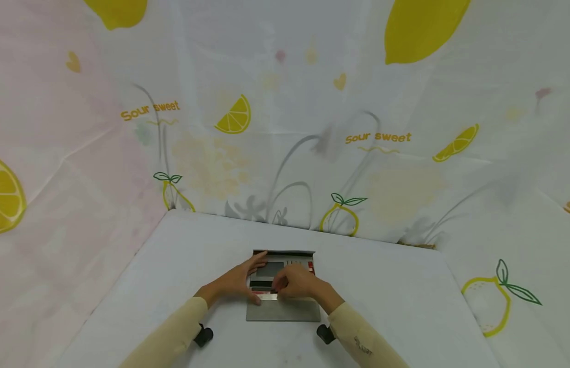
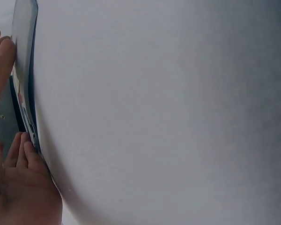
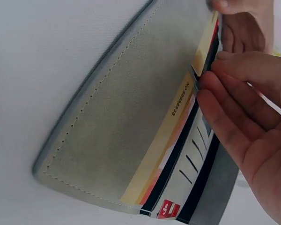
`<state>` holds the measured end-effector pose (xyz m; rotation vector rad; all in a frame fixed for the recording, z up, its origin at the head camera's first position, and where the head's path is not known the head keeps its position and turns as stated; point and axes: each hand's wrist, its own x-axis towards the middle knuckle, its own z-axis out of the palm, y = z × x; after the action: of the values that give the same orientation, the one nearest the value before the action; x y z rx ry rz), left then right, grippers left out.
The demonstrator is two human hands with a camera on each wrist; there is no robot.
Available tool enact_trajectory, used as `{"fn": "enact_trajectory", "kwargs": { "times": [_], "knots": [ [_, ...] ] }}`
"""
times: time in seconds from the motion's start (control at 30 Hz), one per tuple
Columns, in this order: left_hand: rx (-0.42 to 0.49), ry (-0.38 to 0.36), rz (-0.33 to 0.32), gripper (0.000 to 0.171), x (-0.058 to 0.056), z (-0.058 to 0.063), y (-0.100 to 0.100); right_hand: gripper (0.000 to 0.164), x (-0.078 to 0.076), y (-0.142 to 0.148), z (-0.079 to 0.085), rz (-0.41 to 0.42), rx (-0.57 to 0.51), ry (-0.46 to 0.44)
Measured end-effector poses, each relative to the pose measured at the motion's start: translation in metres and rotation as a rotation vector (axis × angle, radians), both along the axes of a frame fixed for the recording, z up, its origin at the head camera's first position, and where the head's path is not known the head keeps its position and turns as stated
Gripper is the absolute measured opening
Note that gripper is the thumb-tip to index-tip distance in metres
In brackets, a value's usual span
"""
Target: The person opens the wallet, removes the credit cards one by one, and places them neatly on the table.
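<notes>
A grey leather-like card organizer (image 1: 283, 311) lies unfolded, with a stitched flap (image 3: 107, 103) along its near side. A yellowish printed slip (image 3: 154, 152) stands in its pocket. My left hand (image 1: 236, 280) rests across the left side, fingers spread toward the far edge and thumb near the slip. My right hand (image 1: 296, 282) is at the pocket's middle, thumb and fingers pinching a small dark tab (image 3: 195, 78) in front of the slip; the fingertips partly hide it. Slots and a red label (image 3: 169, 209) lie to the right of that hand.
The organizer lies on a white tabletop (image 1: 381, 286). Behind and beside the table hang white sheets (image 1: 289, 168) printed with lemons. A black wrist-worn device (image 1: 204, 336) sits by the left sleeve, and another (image 1: 325, 334) by the right sleeve.
</notes>
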<state>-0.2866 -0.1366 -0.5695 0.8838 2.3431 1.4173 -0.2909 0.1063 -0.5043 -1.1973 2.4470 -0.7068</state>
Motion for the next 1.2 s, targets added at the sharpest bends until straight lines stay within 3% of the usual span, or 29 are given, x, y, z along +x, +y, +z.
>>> {"fn": "enact_trajectory", "kwargs": {
  "times": [0.2,0.63,1.2],
  "knots": [
    [-0.085,0.047,-0.002,0.123,0.004,0.004,-0.003,0.018,-0.001,-0.007,-0.003,-0.006,0.015,-0.01],
    [-0.08,0.056,-0.006,0.122,0.003,0.004,-0.002,0.012,0.001,-0.015,-0.009,0.011,0.092,0.079],
    [-0.126,0.095,-0.029,0.122,0.003,0.003,-0.004,0.019,-0.003,-0.034,0.011,-0.04,0.293,-0.046]
  ]
}}
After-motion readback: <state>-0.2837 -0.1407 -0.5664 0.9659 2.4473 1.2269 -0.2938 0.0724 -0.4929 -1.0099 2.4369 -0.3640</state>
